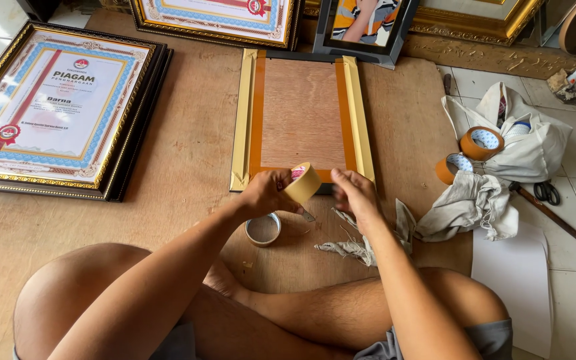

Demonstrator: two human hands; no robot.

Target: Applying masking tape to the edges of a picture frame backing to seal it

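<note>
Plywood board (181, 173) | left hand (266, 193) grips tape roll (303, 183) | right hand (353, 195) on frame (301, 113)

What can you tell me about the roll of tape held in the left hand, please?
The roll of tape is tan, with a cardboard core whose inner face shows red and white. The left hand grips it, tilted on edge, over the near end of the face-down frame, beside the right hand. It looks partly used.

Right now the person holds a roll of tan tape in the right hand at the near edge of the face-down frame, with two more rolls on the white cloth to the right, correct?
Not quite: the head view shows the roll of tan tape in the left hand, not the right hand. The rest holds: it is at the near edge of the face-down frame, and two more rolls lie on the white cloth.
</note>
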